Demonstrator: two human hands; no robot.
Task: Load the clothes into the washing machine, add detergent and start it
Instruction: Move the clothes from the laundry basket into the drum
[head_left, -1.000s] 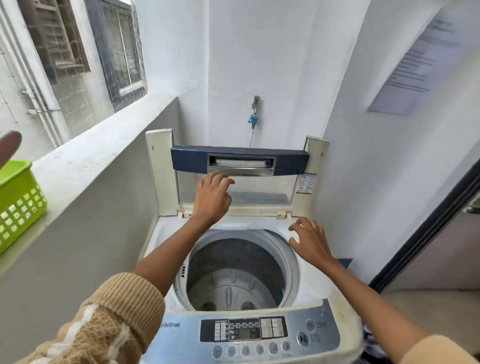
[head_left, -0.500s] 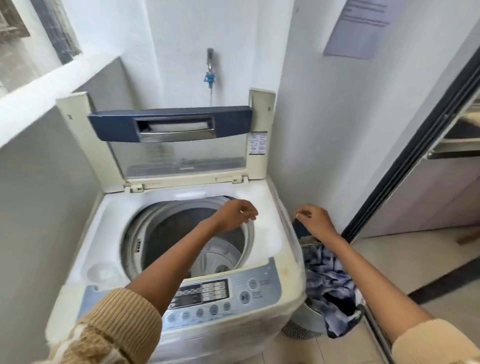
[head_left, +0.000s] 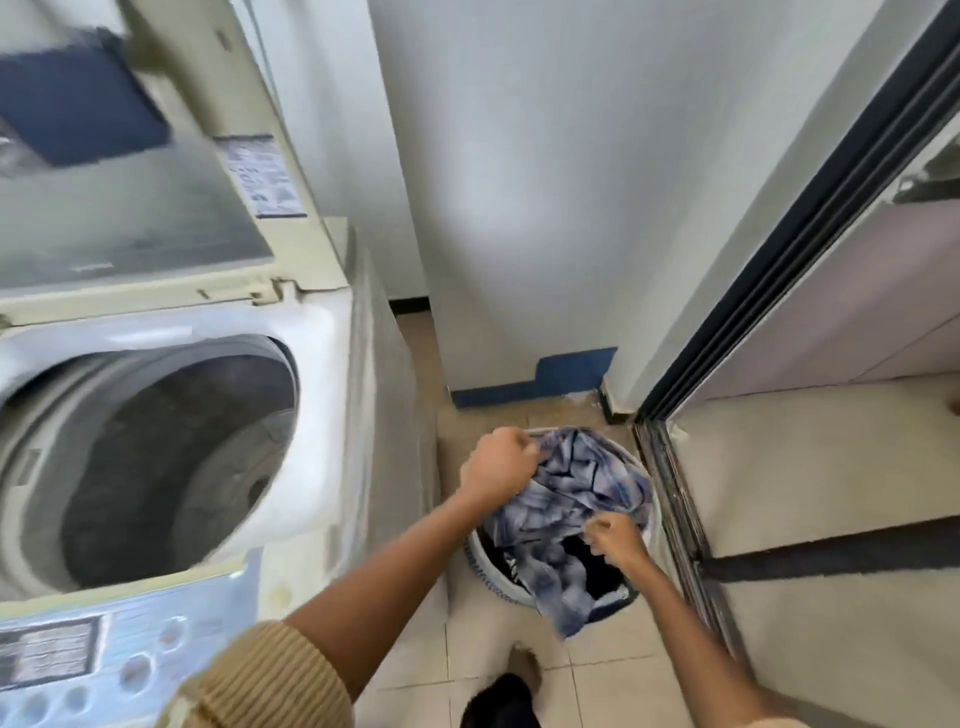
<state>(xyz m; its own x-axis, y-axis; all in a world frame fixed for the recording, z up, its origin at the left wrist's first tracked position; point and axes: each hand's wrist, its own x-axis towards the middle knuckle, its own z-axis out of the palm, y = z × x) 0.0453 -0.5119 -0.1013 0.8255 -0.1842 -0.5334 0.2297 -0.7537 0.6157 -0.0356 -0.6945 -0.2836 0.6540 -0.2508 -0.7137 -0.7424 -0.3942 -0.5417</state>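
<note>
— Where are the clothes?
— In a basket (head_left: 477, 566) on the floor, between the washing machine (head_left: 332, 415) and the dark door frame (head_left: 763, 260). A blue checked cloth (head_left: 587, 488) lies on top, with dark things under it.
— The hands?
— The left hand (head_left: 496, 465) has its fingers curled round the cloth's far edge. The right hand (head_left: 615, 540) pinches its near edge.
— The machine?
— The lid (head_left: 130, 218) stands up and the drum (head_left: 171, 467) is open. The machine's tall side stands between basket and drum.

laundry basket (head_left: 480, 569) on the floor (head_left: 810, 467) right of the washing machine (head_left: 322, 395), clothes (head_left: 582, 499) in it.
</note>
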